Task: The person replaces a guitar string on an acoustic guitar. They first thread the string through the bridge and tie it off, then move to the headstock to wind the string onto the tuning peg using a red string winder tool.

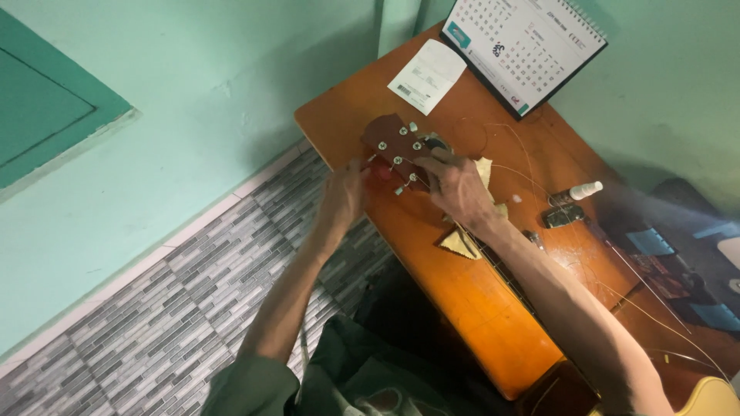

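A guitar lies across an orange-brown wooden table (462, 293), its dark red-brown headstock (389, 139) near the table's far left corner, with several silver tuning pegs. My left hand (344, 196) is at the headstock's left edge, fingers pinched on a tuning peg beside a small red object. My right hand (456, 185) rests on the headstock's lower end, fingers curled over the nut area and the strings. The neck is mostly hidden under my right forearm. Part of the pale yellow guitar body (713, 397) shows at the bottom right.
A desk calendar (524, 46) stands at the table's far edge, a white paper slip (428, 75) beside it. Loose thin strings (509, 166), a small white-capped bottle (582, 191), a dark small tool (561, 217) and yellowish cloth (461, 243) lie on the table. Grey tiled floor (177, 308) at left.
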